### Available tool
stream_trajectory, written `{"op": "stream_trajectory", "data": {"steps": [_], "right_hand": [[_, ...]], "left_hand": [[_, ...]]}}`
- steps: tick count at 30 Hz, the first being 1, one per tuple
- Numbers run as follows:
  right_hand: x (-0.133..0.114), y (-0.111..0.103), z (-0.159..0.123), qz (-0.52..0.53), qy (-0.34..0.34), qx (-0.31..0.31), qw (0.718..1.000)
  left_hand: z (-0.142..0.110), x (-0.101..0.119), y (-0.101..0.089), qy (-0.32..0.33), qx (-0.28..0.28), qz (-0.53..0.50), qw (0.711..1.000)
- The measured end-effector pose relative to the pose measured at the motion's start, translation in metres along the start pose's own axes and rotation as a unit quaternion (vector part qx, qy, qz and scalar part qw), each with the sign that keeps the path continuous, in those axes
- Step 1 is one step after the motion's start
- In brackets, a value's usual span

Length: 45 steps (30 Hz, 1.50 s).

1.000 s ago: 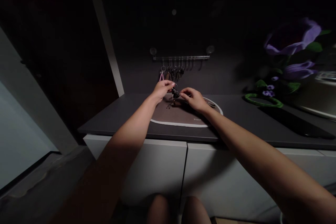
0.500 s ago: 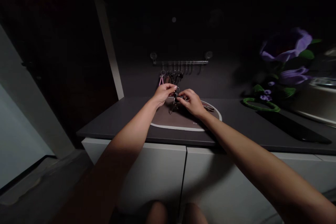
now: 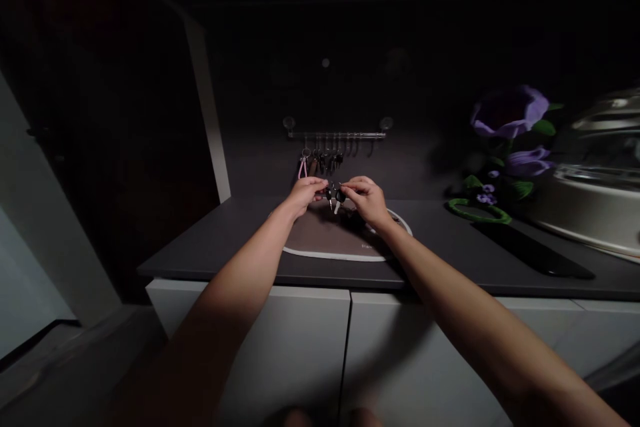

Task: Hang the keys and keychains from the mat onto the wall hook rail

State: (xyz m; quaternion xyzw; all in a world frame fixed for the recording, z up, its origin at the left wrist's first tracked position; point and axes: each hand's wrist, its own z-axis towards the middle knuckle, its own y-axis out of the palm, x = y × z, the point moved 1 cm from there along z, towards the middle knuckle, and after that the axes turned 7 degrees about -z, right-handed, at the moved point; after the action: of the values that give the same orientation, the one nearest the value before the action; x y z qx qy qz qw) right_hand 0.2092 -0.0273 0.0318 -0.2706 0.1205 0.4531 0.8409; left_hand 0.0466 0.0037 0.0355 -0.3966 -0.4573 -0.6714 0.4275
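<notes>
At the far left, a pale panel (image 3: 25,247) stood beside a dark upright surface (image 3: 120,127), with a pale upright strip (image 3: 207,113) at its edge. From there a dark grey counter (image 3: 190,237) ran rightward over white cabinet fronts (image 3: 295,333). The left hand (image 3: 304,196) pinched one side of a small bunch of keys (image 3: 339,195) between thumb and fingers, above a brown, pale-rimmed mat (image 3: 320,240). Behind, on the dark wall, a clear rail (image 3: 337,135) held hanging keys (image 3: 323,161) and a pink strap (image 3: 302,168). The right hand (image 3: 368,200) pinched the bunch's other side, fingers bent. Farther right were purple flowers (image 3: 510,121), a green ring (image 3: 483,220), a flat black object (image 3: 537,252) and a large rounded vessel (image 3: 595,210); the room was dim.
</notes>
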Motion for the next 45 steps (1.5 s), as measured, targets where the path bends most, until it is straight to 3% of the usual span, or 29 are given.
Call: {"op": "stream_trajectory", "data": {"steps": [9, 17, 21, 26, 36, 45], "right_hand": [[-0.006, 0.001, 0.008, 0.081, 0.077, 0.017, 0.994], [-0.006, 0.002, 0.017, 0.188, 0.18, 0.029, 0.965], [-0.004, 0.004, 0.023, 0.214, 0.197, 0.039, 0.956], [0.0, 0.003, 0.034, 0.248, 0.202, 0.034, 0.947], [0.009, -0.004, 0.057, 0.273, 0.227, 0.04, 0.934], [0.038, 0.005, 0.092, 0.261, 0.243, 0.127, 0.925]], "left_hand": [[-0.005, 0.001, 0.003, -0.032, -0.044, -0.028, 0.998], [-0.001, -0.004, 0.005, 0.025, -0.07, -0.005, 0.997], [0.001, -0.006, 0.005, 0.041, -0.066, -0.005, 0.997], [0.002, -0.008, 0.005, 0.028, -0.038, 0.006, 0.999], [0.007, -0.01, 0.001, 0.009, 0.072, 0.021, 0.997], [0.005, -0.007, 0.002, 0.006, 0.119, 0.009, 0.993]]}}
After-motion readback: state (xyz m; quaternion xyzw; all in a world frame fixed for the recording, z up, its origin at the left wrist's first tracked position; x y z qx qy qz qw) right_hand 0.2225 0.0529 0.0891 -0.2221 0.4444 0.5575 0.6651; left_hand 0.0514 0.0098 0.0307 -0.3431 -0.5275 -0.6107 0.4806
